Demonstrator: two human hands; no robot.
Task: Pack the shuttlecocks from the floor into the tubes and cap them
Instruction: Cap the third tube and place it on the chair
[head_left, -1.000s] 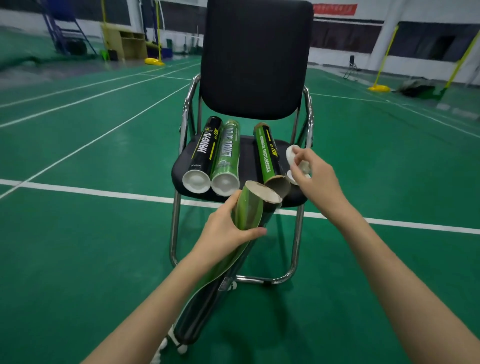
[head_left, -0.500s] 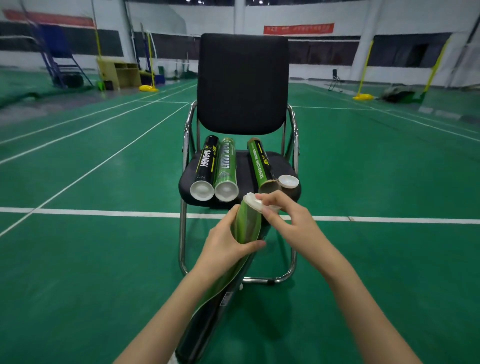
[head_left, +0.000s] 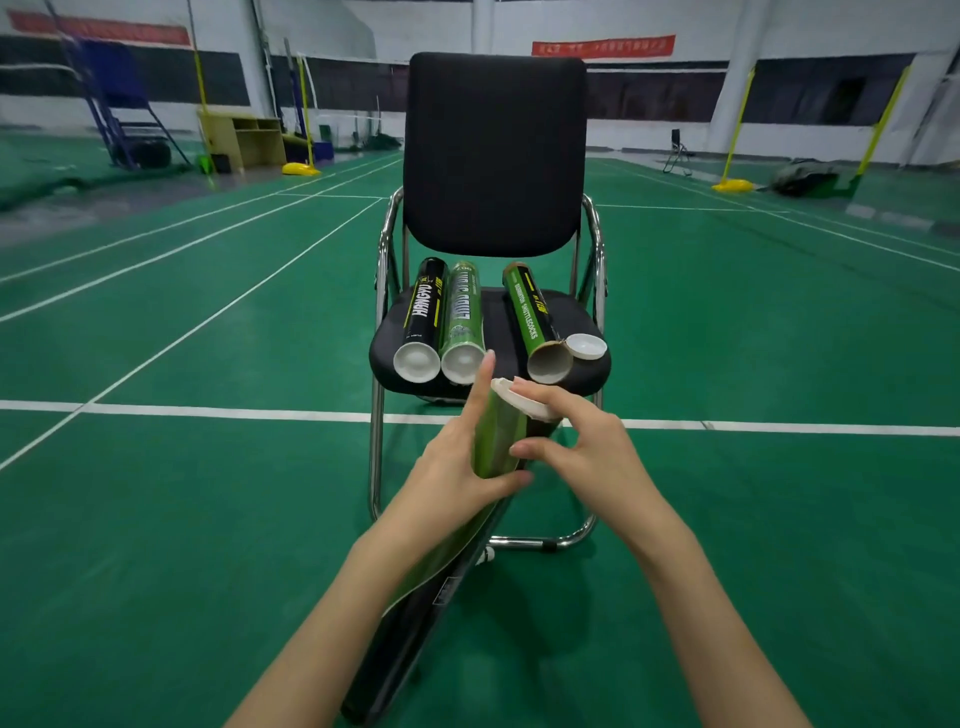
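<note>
Even, fairly dim indoor light falls from overhead, leaving the green floor (head_left: 182, 519) flat and matte with only a soft shadow under the chair (head_left: 493, 156). The chair's chrome frame and the glossy tubes (head_left: 462, 317) on its seat carry small highlights. The wide lens bends the court lines and leans the far wall's posts outward near the edges. The background is soft and slightly smeared; the forearms at the bottom edge blur.

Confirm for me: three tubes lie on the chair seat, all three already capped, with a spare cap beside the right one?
Not quite. In the head view only the black tube and the green tube beside it are capped; the right tube is open, its loose cap lying beside it on the chair.
</note>
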